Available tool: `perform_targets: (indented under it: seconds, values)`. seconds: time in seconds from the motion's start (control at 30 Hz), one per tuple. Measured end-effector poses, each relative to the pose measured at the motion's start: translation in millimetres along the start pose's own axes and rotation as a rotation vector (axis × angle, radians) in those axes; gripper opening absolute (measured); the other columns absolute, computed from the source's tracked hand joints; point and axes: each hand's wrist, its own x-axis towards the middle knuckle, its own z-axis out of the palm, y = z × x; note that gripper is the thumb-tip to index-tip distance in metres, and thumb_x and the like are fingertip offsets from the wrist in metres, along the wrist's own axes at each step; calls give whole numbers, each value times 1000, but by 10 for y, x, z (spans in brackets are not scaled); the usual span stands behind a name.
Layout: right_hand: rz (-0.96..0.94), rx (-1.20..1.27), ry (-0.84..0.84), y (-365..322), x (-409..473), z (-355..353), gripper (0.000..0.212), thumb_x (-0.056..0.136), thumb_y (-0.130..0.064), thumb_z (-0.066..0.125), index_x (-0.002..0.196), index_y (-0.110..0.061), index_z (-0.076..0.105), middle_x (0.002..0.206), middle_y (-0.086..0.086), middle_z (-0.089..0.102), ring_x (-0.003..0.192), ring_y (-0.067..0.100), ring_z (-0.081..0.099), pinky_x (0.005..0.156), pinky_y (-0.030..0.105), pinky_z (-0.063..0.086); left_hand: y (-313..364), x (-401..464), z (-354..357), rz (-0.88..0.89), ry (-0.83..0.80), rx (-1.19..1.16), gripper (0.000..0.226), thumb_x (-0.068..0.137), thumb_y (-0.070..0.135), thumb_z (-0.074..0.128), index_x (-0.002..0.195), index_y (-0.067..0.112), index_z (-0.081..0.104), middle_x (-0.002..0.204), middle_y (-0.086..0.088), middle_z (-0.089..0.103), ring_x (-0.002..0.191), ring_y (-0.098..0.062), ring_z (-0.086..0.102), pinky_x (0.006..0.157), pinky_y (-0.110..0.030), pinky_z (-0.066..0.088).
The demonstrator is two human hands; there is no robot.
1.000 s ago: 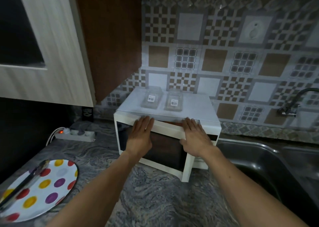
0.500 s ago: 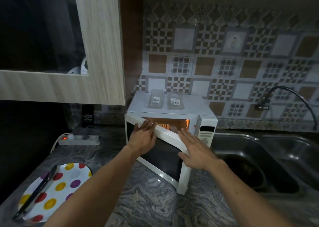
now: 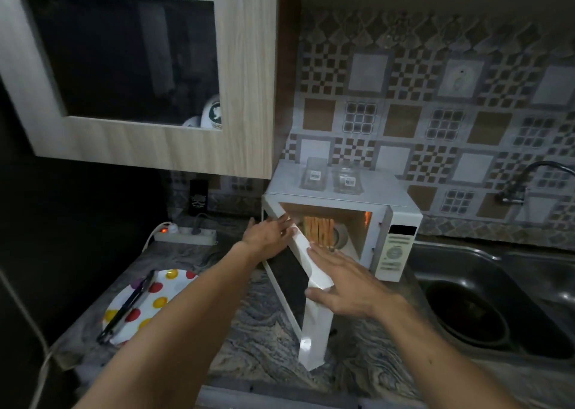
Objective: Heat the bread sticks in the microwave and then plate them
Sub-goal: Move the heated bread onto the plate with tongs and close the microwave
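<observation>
Bread sticks (image 3: 319,231) lie as a pale orange bundle inside the lit microwave (image 3: 339,191), on what looks like a turntable or dish, seen past the door (image 3: 306,271), which stands partly open toward the person. They look thin, dry and light, so they will probably be stiff but brittle, quick to snap if pinched hard, and perhaps hot if the heating is done; taking them near mid-length, several together, or lifting whatever they rest on seems the safest hold. The left hand (image 3: 269,236) rests on the door's upper edge near the hinge side with its fingers laid fairly straight and close together. The right hand (image 3: 340,279) lies flat against the door's outer end, fingers spread and straight, thumb under the edge, clamped on nothing. A spotted plate (image 3: 161,287) waits on the counter to the left with dark tongs (image 3: 127,309) across it. How many sticks there are, and what exactly carries them, is hidden by the door and the glare; the microwave's panel markings are too small to read.
</observation>
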Motion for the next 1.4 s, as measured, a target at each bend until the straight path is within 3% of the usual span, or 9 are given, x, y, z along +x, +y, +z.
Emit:
perform_targets:
  seconds: [0.27,0.5,0.63,0.77,0.87,1.0,1.17,1.27,1.4]
  values:
    - [-190,10,-3,-448,140,208,86,94,-67,39,161,-25,4,165,-11,-6,147,-5,-12,122,25,-9,-330,-113,-112,-111,-83,-89,48,100,50,29,147,43,33,159,14,22,148,-27,21,118,-54,18]
    - [-274,37,86,-879,295,435,70,103,-56,30,160,-21,12,167,-6,3,152,3,-4,124,31,-3,-588,-262,-262,-199,-21,-187,48,100,54,34,138,31,54,144,-7,52,134,-27,47,112,-37,36]
    - [-253,28,123,-1030,324,480,67,103,-52,32,160,-19,18,166,-5,10,152,7,4,119,22,-9,-665,-308,-319,-180,-30,-211,49,99,55,37,133,29,59,140,-10,55,128,-28,51,105,-33,39]
    - [-242,-13,239,-1093,409,444,56,101,-51,38,147,-22,48,155,-4,42,143,10,32,123,34,16,-819,-306,-345,-105,-61,-286,48,97,56,43,135,30,57,141,-3,55,131,-22,49,107,-29,37]
    - [-232,-27,395,-1267,552,359,43,100,-45,45,129,-21,66,137,-5,59,126,12,49,111,29,30,-1103,-383,-329,17,-45,-428,47,100,48,43,142,27,49,145,3,50,136,-15,43,111,-29,34]
    - [-257,-39,474,-1700,973,284,34,97,-38,51,115,-19,73,123,-4,66,113,14,57,97,30,41,-1838,-491,-286,-120,65,-556,44,100,41,48,135,16,56,129,-4,62,120,-18,57,102,-37,46]
    - [-168,-73,309,-2335,1543,449,31,97,-33,49,114,-20,71,117,-2,63,107,19,58,86,37,49,-2947,-781,-98,-412,69,-362,36,89,36,55,110,8,63,98,-8,68,90,-24,64,73,-29,50]
    - [60,-134,86,-2551,1793,805,29,95,-29,48,111,-15,68,117,8,62,105,33,62,79,40,50,-3354,-1003,61,-579,7,-267,33,89,29,59,109,4,66,111,-20,64,102,-38,62,82,-36,52]
    - [432,9,-156,-2544,1968,1460,31,92,-18,54,119,-9,67,121,17,65,109,37,63,87,38,52,-3754,-1216,297,-663,-63,-237,41,91,37,55,118,7,63,122,-18,62,108,-36,61,88,-37,53]
